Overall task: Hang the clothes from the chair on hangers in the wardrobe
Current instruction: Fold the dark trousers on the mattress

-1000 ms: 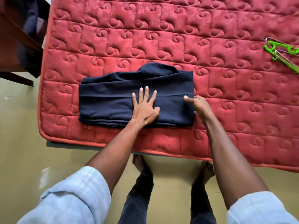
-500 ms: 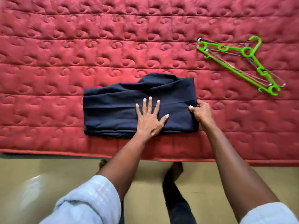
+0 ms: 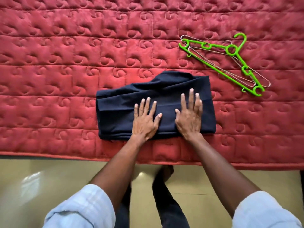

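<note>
A person leans over a red quilted mattress (image 3: 65, 79), both palms flat on a folded navy garment (image 3: 118, 112) lying close to the mattress's near edge, about midway along it. The left hand (image 3: 144, 119) presses the middle of the fold and the right hand (image 3: 189, 117) its right half, all fingers straight and spread; neither hand grips or pinches the cloth. The step in hand looks like smoothing the fold before it goes over a hanger: it would go best with even pressure from the centre outward, so the layers stay aligned and the raised hump at the far edge of the garment lies down. A green plastic hanger (image 3: 230, 50) lies toward the mattress's far right, well apart from the garment, tangled with at least 1 thin wire hanger (image 3: 218, 54), so it will probably need freeing before use. Rolled pale-blue sleeves (image 3: 85, 209) frame the bottom of the view, and a bare foot (image 3: 166, 173) stands on the glossy floor (image 3: 32, 178) below the edge. Neither chair nor wardrobe is in view
</note>
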